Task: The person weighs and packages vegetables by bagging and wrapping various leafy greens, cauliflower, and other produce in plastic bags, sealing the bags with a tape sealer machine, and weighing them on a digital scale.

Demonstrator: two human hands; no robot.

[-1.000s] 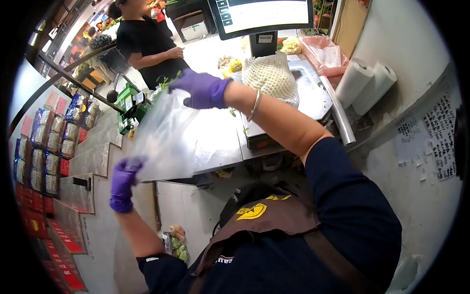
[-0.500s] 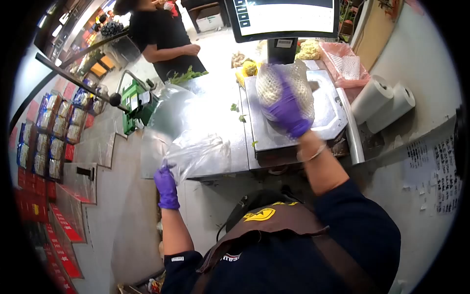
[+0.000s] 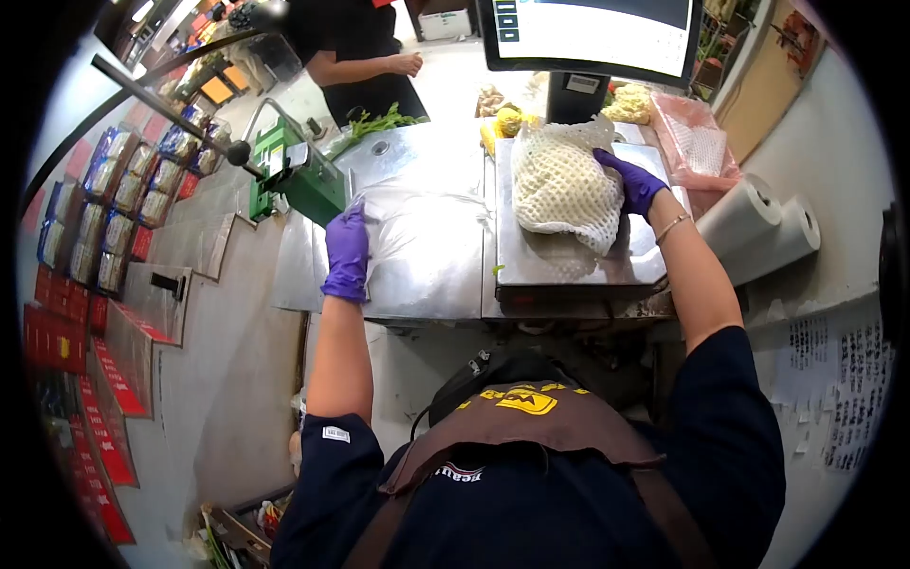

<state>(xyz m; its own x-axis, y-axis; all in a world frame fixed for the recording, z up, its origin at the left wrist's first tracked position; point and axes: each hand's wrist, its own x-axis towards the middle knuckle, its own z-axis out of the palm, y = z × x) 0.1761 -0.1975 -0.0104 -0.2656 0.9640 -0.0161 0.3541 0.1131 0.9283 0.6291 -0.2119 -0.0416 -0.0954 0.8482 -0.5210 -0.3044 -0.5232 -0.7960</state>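
Observation:
My right hand (image 3: pixel 637 186), in a purple glove, grips the right side of a white foam net (image 3: pixel 566 185). Inside the net is a pale, bumpy vegetable that looks like a cauliflower; it rests on the metal scale platform (image 3: pixel 578 271). My left hand (image 3: pixel 348 254), gloved the same way, has its fingers closed on the near-left edge of a clear plastic bag (image 3: pixel 427 213). The bag lies spread flat over the steel counter (image 3: pixel 445 302). What the right fingers do behind the net is partly hidden.
Behind the scale stands a screen (image 3: pixel 592 38). A green bag sealer (image 3: pixel 313 180) is at the counter's left edge. Plastic rolls (image 3: pixel 744 211) and a pink-lined crate (image 3: pixel 687 109) are at right. Leafy greens (image 3: pixel 379 123) lie near a person in black (image 3: pixel 355 76).
My right hand has moved from over the netted vegetable to its right side. My left hand has gone forward over the counter, and the plastic bag now lies flatter.

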